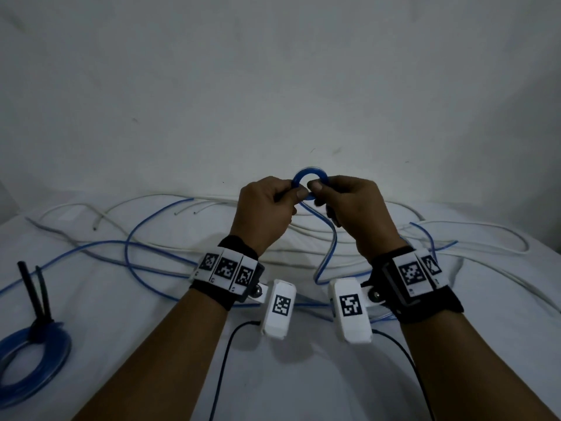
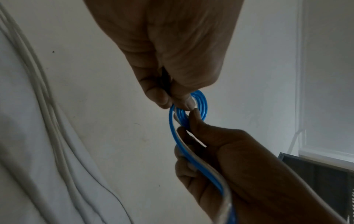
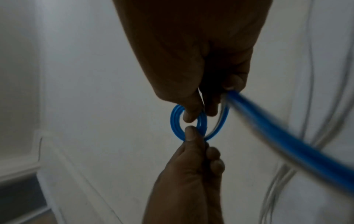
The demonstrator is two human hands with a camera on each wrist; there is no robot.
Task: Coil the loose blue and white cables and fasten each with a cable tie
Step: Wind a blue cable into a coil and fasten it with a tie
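Both hands are raised over the bed and hold a small blue coil (image 1: 308, 174) of a few turns between them. My left hand (image 1: 291, 192) pinches the coil's left side with thumb and fingers. On the other side my right hand (image 1: 318, 192) pinches it, and the blue cable's tail (image 1: 329, 238) drops from that hand to the bed. In the left wrist view the left hand (image 2: 180, 104) pinches the coil (image 2: 203, 104). The right wrist view shows the right hand (image 3: 193, 116) on the coil (image 3: 175, 119), the tail (image 3: 287, 136) running off right.
Loose blue cable (image 1: 127, 250) and several white cables (image 1: 151, 198) sprawl across the white sheet. A finished blue coil (image 1: 60, 350) bound with a black cable tie (image 1: 30, 287) lies at the near left. Black camera leads (image 1: 224, 354) trail toward me.
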